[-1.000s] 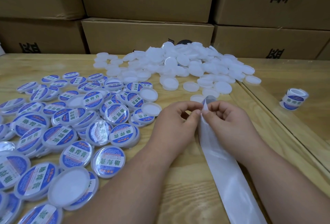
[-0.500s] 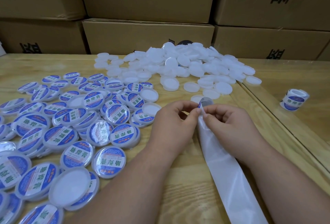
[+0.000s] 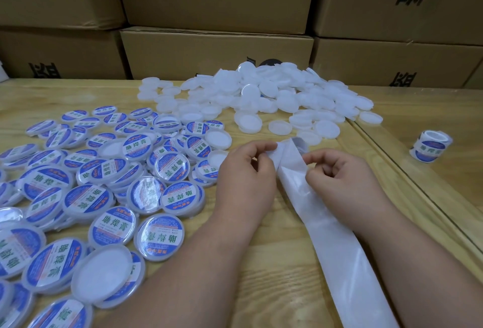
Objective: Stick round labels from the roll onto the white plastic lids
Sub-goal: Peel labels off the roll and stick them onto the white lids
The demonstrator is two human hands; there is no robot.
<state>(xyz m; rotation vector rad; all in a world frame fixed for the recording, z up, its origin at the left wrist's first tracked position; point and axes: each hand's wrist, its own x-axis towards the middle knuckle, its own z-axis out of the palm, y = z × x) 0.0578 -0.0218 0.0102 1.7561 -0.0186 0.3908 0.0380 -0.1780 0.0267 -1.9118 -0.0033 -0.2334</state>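
A: Near edge of the table [image 3: 274,275]: 1 strip of bare liner [image 3: 339,244] runs from the near right corner up toward the middle. Left hand [image 3: 245,178] pinches its far end between thumb and forefinger, other fingers curled. Right hand [image 3: 345,178] does the same on the strip's other edge.

B: Handling?

A: Thin, limp, glossy, likely slippery. It folds where pinched. Take it by the edges at the tip; it weighs next to nothing. Whether a label sits at that tip I cannot tell, the fold hides it.

B: Counts?

A: Along the left edge, labelled lids [image 3: 86,191], blue and white, overlapping, roughly 50 or more; too stacked for an exact count. A few blank ones lie among them. Further back, mid table toward the far edge, the heap of blank white lids [image 3: 261,97], well over 50. Light, rigid, shallow; they should slide easily on wood.

B: The roll?

A: 1 label roll [image 3: 430,146] toward the right edge, well apart from both hands. Behind all, stacked cardboard boxes [image 3: 217,53].
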